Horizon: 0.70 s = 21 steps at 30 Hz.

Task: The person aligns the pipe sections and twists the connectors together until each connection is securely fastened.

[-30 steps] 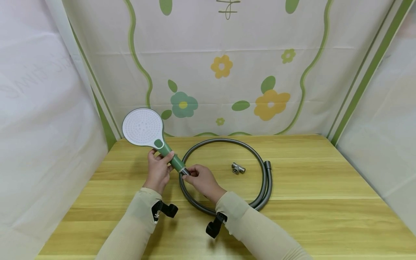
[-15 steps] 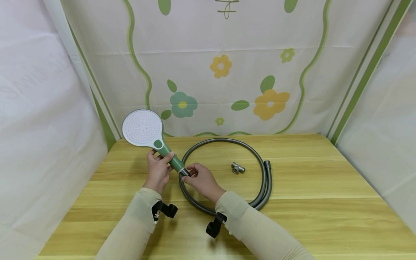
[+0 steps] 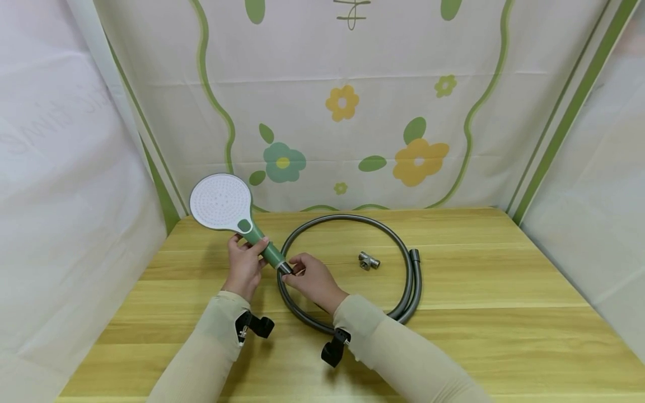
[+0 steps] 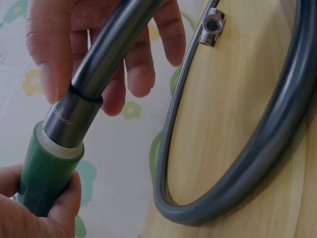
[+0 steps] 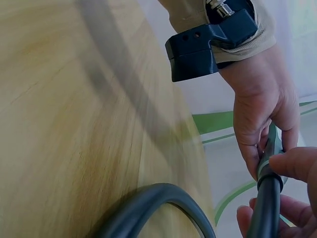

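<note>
A shower head (image 3: 220, 201) with a white spray face and green handle is raised at the left, face upward. My left hand (image 3: 245, 266) grips its handle, thumb on top. At the handle's lower end, my right hand (image 3: 317, 282) holds the end of a dark grey shower hose (image 3: 344, 216) between thumb and fingers. In the left wrist view, the hose's collar (image 4: 74, 119) sits against the white ring at the end of the handle. The right thumb touches the collar's upper edge, with the other fingers behind the hose.
The rest of the hose lies looped on the wooden table (image 3: 494, 313), its other end (image 3: 415, 256) at the right. Inside the loop is a metal tee fitting (image 3: 369, 261). A flower-printed cloth (image 3: 312, 112) stands behind the table, with pale cloth at both sides.
The shower head has dipped slightly, its round face a little lower. Both hands stay at the joint between handle and hose, with only small shifts of the right fingers.
</note>
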Available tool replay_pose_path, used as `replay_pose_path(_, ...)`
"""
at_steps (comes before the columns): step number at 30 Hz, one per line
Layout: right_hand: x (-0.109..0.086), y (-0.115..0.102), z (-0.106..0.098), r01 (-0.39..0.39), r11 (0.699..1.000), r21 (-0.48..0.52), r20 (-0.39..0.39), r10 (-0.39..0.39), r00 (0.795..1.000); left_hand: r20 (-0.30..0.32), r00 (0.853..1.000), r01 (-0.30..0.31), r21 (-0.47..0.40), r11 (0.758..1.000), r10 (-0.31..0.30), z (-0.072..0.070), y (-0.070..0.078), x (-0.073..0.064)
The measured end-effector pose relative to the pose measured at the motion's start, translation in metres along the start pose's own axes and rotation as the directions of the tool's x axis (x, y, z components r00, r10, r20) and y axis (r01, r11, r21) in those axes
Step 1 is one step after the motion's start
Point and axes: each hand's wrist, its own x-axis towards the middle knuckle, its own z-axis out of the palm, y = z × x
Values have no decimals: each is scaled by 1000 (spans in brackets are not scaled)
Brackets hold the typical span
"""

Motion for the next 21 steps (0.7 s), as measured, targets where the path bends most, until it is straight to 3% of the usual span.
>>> replay_pose_path(21, 11, 2, 2, 9, 1000, -29, 27, -8, 1000, -28, 999, 33, -20, 999, -34, -4, -7, 7)
